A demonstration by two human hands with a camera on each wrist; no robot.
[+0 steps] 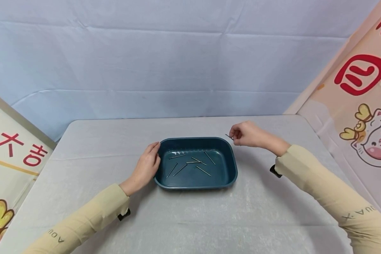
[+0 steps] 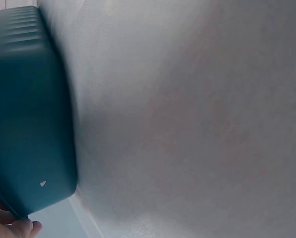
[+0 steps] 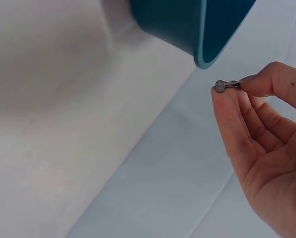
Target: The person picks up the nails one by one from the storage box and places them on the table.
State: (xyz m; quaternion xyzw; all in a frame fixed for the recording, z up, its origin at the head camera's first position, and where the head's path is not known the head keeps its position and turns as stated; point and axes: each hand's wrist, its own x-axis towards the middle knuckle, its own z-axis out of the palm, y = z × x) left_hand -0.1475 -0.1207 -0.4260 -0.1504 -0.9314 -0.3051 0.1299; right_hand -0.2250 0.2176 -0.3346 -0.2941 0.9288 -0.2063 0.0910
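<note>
A dark teal plastic basin [image 1: 197, 188] sits on the table with several thin metal nails [image 1: 203, 171] scattered across its floor, two of them crossing near the middle. At its left side, my left hand [image 1: 145, 168] holds the rim by the far left corner; in the left wrist view its fingertips [image 2: 23, 227] lie at the rim. Just past the far right corner, my right hand [image 1: 248, 134] pinches a nail [image 3: 220, 86] between thumb and index finger. The nail's round flat head faces the right wrist camera. The other fingers of this hand are loosely bent.
A pale grey cloth covers the table [image 1: 114, 141], which has rounded far corners. Behind it hangs a light blue-white cloth backdrop [image 1: 165, 63]. Printed banners with red characters and cartoon figures stand at the left [image 1: 16, 151] and right [image 1: 362, 102].
</note>
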